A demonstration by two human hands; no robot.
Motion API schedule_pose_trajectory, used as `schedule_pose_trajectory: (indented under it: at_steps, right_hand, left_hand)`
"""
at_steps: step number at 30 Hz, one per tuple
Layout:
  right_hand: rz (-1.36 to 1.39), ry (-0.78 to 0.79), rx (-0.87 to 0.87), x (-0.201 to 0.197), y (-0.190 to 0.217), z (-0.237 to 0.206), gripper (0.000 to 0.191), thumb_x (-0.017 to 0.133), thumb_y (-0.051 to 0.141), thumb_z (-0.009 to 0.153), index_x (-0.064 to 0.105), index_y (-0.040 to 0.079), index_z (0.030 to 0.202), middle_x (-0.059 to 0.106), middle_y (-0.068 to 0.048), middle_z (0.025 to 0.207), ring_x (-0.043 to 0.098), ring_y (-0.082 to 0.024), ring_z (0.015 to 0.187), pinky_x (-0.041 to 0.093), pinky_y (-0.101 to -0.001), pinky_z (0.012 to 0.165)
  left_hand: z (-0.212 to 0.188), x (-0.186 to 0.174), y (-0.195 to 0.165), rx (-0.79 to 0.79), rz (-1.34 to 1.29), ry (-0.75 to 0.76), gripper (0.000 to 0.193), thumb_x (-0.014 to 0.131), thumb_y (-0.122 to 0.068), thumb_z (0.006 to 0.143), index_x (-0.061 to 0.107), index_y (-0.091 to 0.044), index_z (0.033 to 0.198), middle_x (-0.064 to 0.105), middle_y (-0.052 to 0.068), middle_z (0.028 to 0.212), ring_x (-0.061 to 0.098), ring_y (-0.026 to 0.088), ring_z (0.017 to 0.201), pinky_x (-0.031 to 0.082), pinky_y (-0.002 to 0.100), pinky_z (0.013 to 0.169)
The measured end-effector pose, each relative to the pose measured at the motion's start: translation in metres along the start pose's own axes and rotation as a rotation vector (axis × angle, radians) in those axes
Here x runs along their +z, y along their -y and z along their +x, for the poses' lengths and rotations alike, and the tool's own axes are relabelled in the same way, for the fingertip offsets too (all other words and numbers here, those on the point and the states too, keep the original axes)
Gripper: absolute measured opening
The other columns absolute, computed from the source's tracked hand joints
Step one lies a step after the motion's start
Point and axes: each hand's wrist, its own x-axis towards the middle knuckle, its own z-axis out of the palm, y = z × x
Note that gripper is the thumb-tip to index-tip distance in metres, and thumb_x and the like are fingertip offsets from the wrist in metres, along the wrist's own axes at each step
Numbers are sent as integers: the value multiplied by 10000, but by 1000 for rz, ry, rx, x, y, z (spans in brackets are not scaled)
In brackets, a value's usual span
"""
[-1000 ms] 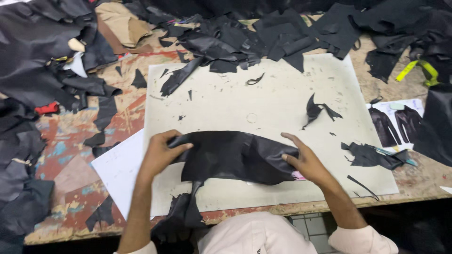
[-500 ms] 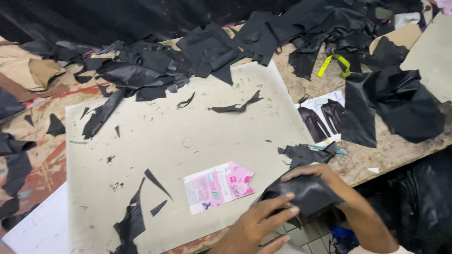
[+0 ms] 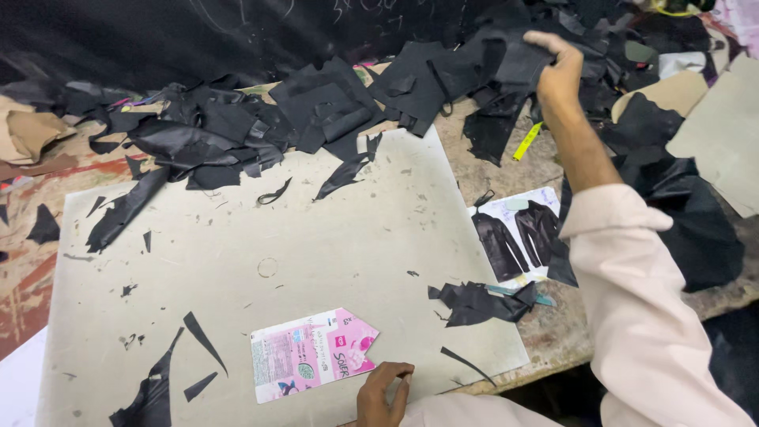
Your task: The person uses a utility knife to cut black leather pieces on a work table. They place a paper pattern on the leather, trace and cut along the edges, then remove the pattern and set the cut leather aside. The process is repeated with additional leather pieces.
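Right hand (image 3: 557,71), upper right of frame, fingers closed on black leather piece (image 3: 514,67) lifted over the scrap pile (image 3: 237,126). Left hand (image 3: 383,391), bottom centre, fingers curled, holding nothing, resting on grey cutting board (image 3: 316,237) just right of pink card template (image 3: 312,356)

A worn wooden bench (image 3: 32,292) with red and pale paint stains fills the view, a large grey cutting board (image 3: 316,237) lying flat on it. Along its far edge runs a dark wall (image 3: 158,39). The light is even, casting soft shadows.
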Motion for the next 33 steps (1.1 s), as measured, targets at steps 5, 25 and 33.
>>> schedule_pose_trajectory:
  at_steps: [5,25,33]
  right_hand:
    - [-179,102,862,45,-48,17,883,620,-115,841,299,256,1575,604,-73,1251,692,-292,906,591,-386,708]
    - [46,1476,-93,205,71,-230,477,701,50,839,649,139,1304,750,-101,1178,737,-264,999,562,-381,843]
    - [-476,1301,387,38,96,-197,833,777,112,770,447,248,1523,794,-56,856,743,-238,684,572,-390,665]
  left_hand:
    - [6,-22,1,6,216,-314,223,736,-42,833,787,-100,1042,754,120,1107,709,275,1112,574,372,918]
    - [-40,-267,30,-243,333,-1192,240,800,-20,911,730,47,1130,724,107,1009,653,210,873,523,282,785]
    - [-6,-197,-129,214,-327,-875,336,672,177,777,681,66,1094,749,122,1068,744,143,963,624,295,951]
